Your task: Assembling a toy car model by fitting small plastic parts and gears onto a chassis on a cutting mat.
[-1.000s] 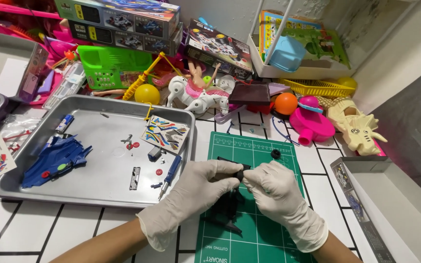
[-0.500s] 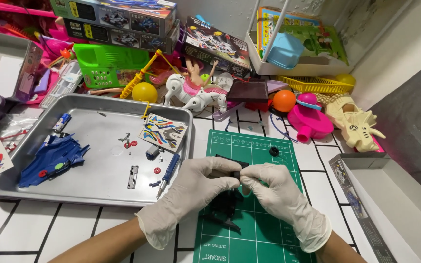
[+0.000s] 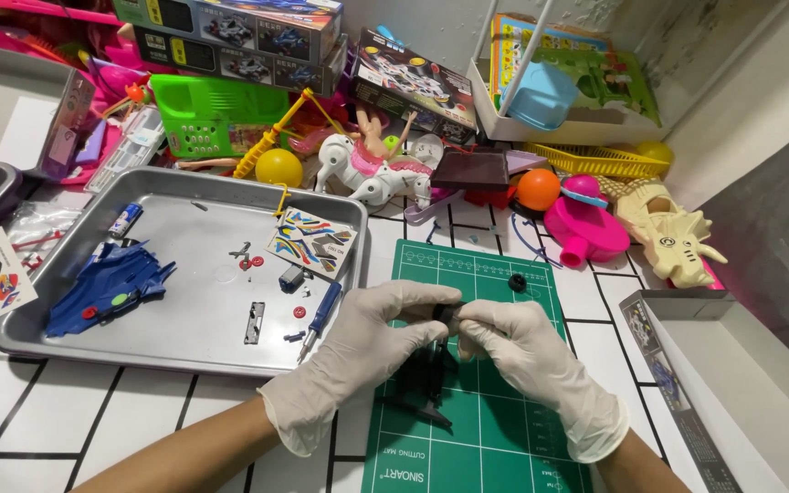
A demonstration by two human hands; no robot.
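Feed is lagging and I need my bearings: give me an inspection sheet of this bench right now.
Surface: white tiled table with green cutting mat.
Job's things: small black plastic part pinched over the mat; black frame piece lying beneath.
Clutter: silver metal tray holding blue car shell, sticker sheet, blue screwdriver; toys and boxes behind.
Grippers: gloved left hand and gloved right hand, fingers closed on the part.
Cables: nothing seen.
Surroundings: white rack, grey wall.
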